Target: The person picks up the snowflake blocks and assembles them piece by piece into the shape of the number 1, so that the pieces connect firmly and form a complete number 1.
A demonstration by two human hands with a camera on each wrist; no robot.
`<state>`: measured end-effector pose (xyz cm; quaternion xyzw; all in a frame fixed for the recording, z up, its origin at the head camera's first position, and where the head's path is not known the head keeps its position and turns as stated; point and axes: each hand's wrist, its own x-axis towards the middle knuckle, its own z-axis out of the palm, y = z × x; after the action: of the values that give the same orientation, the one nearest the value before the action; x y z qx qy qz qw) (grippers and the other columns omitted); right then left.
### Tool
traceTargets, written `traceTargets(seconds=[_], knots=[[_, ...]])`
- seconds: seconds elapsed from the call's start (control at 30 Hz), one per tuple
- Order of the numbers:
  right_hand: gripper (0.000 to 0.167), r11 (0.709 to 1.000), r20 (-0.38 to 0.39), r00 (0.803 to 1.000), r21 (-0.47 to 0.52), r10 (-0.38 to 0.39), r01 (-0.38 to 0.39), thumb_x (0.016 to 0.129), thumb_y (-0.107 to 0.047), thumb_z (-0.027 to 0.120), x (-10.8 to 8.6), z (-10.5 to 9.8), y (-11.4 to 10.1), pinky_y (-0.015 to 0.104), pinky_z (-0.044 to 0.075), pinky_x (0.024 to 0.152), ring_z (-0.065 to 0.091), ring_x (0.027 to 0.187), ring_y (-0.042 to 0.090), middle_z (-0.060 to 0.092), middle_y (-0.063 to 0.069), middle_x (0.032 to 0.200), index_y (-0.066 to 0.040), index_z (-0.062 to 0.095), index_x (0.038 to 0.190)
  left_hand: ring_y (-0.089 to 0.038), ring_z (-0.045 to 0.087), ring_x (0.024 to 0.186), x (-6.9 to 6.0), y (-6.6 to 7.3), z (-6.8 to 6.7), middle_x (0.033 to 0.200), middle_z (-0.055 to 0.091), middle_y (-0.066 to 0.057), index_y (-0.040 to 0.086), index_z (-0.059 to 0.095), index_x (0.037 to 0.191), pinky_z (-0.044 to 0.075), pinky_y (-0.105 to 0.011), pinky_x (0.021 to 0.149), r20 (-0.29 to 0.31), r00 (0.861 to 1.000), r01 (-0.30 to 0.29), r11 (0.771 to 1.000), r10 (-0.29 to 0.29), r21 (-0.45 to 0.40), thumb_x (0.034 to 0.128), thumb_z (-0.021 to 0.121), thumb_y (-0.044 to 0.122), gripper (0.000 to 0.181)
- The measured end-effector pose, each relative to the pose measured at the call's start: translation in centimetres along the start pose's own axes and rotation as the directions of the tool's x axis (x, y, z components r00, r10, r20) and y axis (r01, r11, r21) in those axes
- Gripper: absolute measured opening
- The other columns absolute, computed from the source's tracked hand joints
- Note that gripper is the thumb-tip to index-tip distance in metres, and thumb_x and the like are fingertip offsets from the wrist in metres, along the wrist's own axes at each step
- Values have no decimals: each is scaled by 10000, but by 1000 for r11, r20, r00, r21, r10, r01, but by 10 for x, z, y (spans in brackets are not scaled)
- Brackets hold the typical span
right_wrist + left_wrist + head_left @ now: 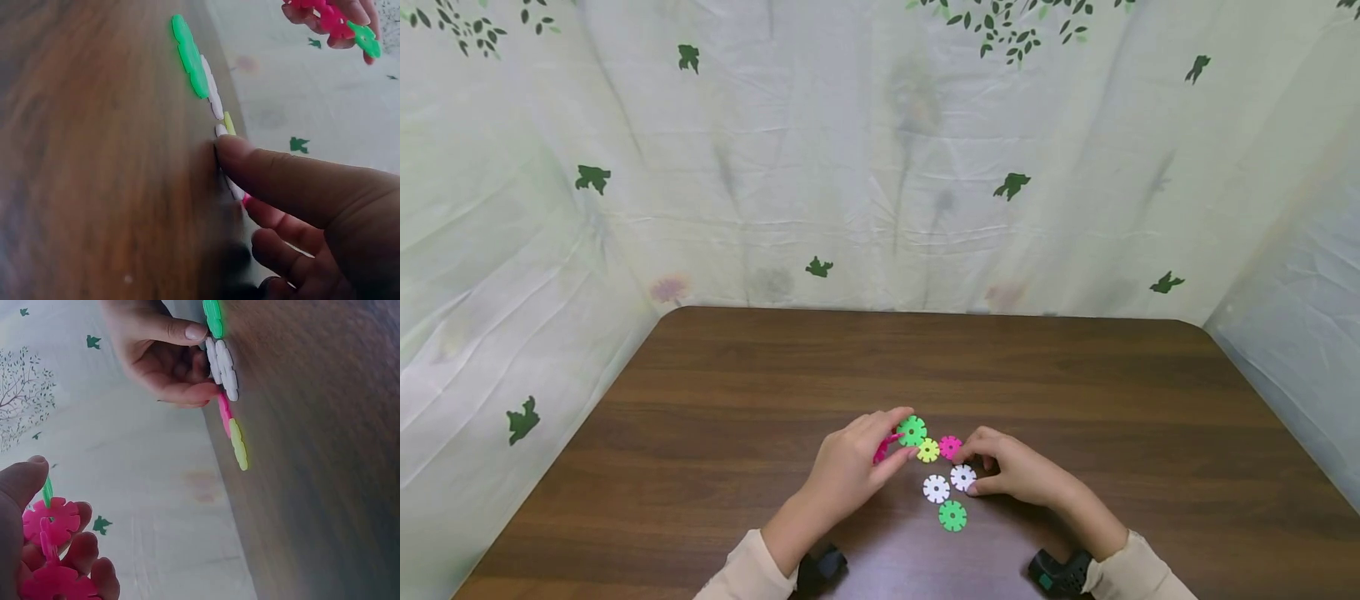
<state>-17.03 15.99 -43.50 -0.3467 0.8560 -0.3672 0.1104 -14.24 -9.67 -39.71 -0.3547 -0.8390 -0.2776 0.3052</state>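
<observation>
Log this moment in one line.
Left hand: holds pink discs joined to one green disc | right hand: thumb at one white disc, grip unclear | table: yellow disc, pink disc, other white disc, other green disc

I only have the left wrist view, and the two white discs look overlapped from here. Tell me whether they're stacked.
Observer: Not stacked. In the head view, the left white disc lies beside the right white disc, both flat on the table.
Operator: The loose green disc is cut off at the top of my picture. Place it for me.
Observer: The head view shows it whole, nearer the person than either white disc.
Operator: The held green disc, in the left hand, is edge-on to me. Describe its face.
Observer: From the head view, its face is round, with notches around the rim.
</observation>
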Motion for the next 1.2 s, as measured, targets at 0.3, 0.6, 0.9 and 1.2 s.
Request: traceTargets(seconds=[0.3,0.6,0.9,1.2], knots=[[204,996,-12,1000,90,25,-24,781,-126,697,2,-1,-6,246,447,596,506,669,82,537,-58,741,-155,573,941,-96,525,715,0,4,-1,870,597,20,64,565,1114,441,-201,531,50,999,-2,1000,1,17,748,718,193,417],[170,955,-169,986,291,-6,55,827,-111,646,-2,-15,-36,316,504,605,581,679,159,590,43,828,-62,580,976,-65,513,695,-2,8,1,844,600,45,76,587,1038,428,-139,553,69,998,11,999,-8,-48,708,759,273,421],[122,955,-319,936,198,-149,219,802,-105,664,-7,-15,-62,289,485,598,560,683,126,603,-24,817,-129,622,914,-55,548,686,-2,18,4,849,624,38,86,602,982,439,-143,567,62,997,-35,997,39,-63,719,748,297,368],[166,945,-388,876,33,-287,324,768,-38,686,-6,-9,-70,243,472,616,540,715,94,609,-56,832,-142,652,893,-43,519,639,-2,23,3,803,611,40,76,602,971,410,-125,525,76,995,-60,996,65,-62,736,731,314,358]])
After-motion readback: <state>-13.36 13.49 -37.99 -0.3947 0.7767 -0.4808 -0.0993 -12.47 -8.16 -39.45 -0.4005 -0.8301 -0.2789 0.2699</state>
